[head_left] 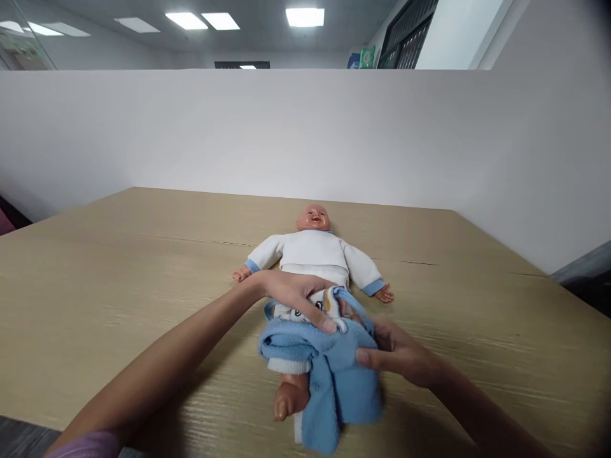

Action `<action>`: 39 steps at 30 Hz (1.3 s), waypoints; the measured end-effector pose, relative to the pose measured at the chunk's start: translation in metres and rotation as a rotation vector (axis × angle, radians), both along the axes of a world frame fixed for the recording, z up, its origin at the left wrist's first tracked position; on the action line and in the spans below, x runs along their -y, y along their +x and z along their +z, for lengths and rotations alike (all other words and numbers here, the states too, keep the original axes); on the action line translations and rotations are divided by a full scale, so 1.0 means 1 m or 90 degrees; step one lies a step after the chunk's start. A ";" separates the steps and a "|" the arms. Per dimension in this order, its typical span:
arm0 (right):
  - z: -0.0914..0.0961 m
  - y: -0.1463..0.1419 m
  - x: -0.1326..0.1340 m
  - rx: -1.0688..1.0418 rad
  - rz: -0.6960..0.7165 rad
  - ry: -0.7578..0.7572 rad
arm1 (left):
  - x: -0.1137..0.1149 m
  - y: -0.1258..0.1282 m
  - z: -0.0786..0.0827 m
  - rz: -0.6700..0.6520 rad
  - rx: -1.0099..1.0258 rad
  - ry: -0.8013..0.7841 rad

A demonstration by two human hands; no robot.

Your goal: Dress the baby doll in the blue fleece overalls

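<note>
A baby doll [314,218] lies face up on the table, its head away from me. It wears a white top [312,249] with blue cuffs. A patterned cloth with blue trim [286,312] covers its hips. Blue trousers with white lining [356,388] are bunched around its legs; one bare foot [291,395] pokes out of a cuff. My left hand [298,296] rests across the doll's waist, thumb spread from the fingers and touching the cloth; its fingertips are partly hidden. My right hand [403,353] grips the trousers at their right side, thumb in front.
The wooden table [143,280] extends to both sides and behind the doll. A low white partition [286,133] stands at its far edge, joining a white wall [539,159] on the right. A dark object with a grey edge [587,270] sits at far right.
</note>
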State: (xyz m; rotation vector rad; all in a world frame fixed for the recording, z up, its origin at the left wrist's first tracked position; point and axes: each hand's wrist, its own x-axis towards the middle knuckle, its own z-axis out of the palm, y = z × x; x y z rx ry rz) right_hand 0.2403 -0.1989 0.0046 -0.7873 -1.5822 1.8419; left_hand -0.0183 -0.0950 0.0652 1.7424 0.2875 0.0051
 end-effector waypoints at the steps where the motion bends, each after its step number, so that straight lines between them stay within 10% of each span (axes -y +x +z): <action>1: -0.001 0.000 0.000 -0.033 -0.040 -0.023 | -0.001 -0.001 0.000 -0.031 -0.024 0.014; 5: -0.001 0.001 -0.003 -0.073 -0.127 -0.072 | -0.005 -0.001 -0.001 -0.046 -0.021 0.035; 13: 0.009 0.013 0.000 0.084 0.087 -0.035 | -0.003 -0.002 -0.005 0.011 0.053 0.058; 18: -0.004 0.006 0.001 -0.027 -0.151 -0.093 | 0.001 0.001 -0.001 -0.059 -0.026 0.056; 23: 0.000 -0.001 -0.001 0.062 -0.179 -0.044 | 0.002 0.003 0.000 -0.083 0.013 0.049; 32: 0.014 0.016 0.004 0.074 0.070 0.009 | 0.006 0.005 -0.001 -0.001 0.076 0.070; 39: -0.006 0.012 -0.001 -0.069 -0.159 -0.083 | 0.010 0.005 0.002 -0.058 -0.029 0.060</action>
